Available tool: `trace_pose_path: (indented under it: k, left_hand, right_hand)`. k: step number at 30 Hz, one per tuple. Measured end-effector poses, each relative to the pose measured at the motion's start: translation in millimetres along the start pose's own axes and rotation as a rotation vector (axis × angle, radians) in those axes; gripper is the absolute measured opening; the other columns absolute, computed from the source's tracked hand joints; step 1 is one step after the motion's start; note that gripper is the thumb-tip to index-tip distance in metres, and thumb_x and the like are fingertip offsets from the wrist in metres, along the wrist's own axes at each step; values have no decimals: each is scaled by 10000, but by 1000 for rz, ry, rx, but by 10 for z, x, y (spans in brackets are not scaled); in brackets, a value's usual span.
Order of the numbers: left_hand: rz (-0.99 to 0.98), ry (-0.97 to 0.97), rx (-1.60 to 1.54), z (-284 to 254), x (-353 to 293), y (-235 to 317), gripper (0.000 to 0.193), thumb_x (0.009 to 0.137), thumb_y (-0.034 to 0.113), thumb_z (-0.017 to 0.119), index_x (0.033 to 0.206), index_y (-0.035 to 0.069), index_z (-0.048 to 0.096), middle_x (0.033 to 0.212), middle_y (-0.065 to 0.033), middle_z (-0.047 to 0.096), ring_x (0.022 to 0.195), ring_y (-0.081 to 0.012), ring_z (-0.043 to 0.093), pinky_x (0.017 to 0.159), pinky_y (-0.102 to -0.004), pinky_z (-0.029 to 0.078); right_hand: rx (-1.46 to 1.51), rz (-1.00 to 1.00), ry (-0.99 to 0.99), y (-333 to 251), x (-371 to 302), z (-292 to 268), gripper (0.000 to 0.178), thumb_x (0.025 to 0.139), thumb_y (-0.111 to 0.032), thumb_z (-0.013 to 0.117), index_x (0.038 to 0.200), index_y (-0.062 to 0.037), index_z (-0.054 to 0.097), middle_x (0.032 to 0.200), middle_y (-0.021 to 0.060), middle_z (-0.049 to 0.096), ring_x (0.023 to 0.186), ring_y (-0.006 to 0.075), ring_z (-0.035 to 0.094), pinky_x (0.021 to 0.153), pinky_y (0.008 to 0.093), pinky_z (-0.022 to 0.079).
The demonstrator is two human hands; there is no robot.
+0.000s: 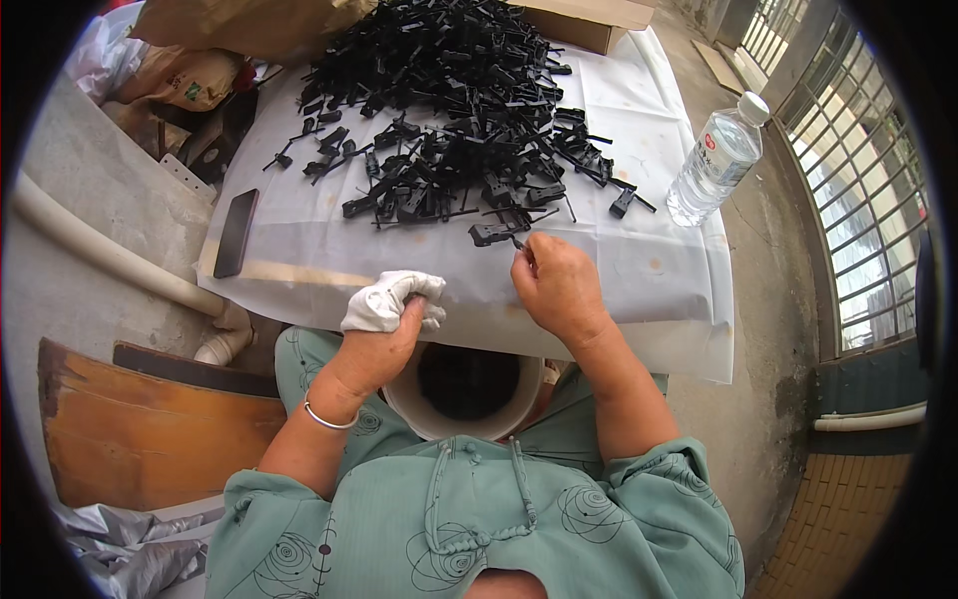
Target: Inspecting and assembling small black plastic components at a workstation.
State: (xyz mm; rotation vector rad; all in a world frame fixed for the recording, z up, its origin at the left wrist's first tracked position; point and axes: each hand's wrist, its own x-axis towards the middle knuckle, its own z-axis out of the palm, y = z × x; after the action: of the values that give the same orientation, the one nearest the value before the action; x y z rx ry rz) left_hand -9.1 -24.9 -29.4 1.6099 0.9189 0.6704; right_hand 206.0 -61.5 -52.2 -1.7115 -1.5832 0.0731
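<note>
A big heap of small black plastic parts (449, 90) with thin stems spreads over the white-covered table (639, 290). At the heap's near edge my right hand (561, 290) is closed, pinching the thin stem of one black plastic part (489, 235), whose body points left. My left hand (384, 339) is closed in a bunched white cloth (384, 301) at the table's near edge; the cloth covers most of its fingers. Whether anything lies inside the cloth is hidden. Below, between my knees, stands a white bucket (411, 407) with a dark inside.
A clear water bottle (714, 165) stands on the table's right side. On the left side lies a dark phone (237, 233). Brown paper (230, 25) and a cardboard box (579, 30) are at the back. A wooden board (150, 429) stands at my left.
</note>
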Motion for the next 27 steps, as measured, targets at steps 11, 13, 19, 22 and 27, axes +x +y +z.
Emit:
trace_pose_path:
  k: [11,13,19,22,27]
  left_hand:
    - [264,88,-66,171,93,-110,304,846,55,571,1122,14,449,896,-41,553,635,-84,535,556,-209,448]
    - [30,-15,-256,183,17,41,313,856,65,559,1139,16,433,889,-32,539,608,-76,529,531,-200,442]
    - [-44,-188,-328,196,-11,141,271,858,34,509,1119,18,438,924,-43,528,595,-60,523,496,-197,440]
    - [-50,-139,-169,183,2,138,259,851,33,518,1102,11,457,911,-37,531,597,-62,514,509,-206,448]
    - [12,-37,-137,216,-17,121,247,847,41,525,1087,-1,485,867,-35,548,656,-81,524,577,-222,468]
  right_hand:
    - [447,-297,-102,-327,-142,33,205,787,-147,661,698,-23,525,569,97,500,455,209,467,439,301,374]
    - [377,-266,1,-326,-135,32,212,782,-140,672,694,-21,521,569,98,502,459,211,470,438,298,374]
    - [509,-86,-49,-329,-108,71,218,785,-147,678,709,-8,527,574,96,499,466,187,454,444,292,374]
    - [560,-97,-149,-326,-99,21,214,834,-162,622,718,-4,537,571,92,492,491,170,453,468,292,381]
    - [627,-125,-354,-318,-97,-42,271,909,-187,494,723,1,551,595,92,510,546,171,474,543,307,410]
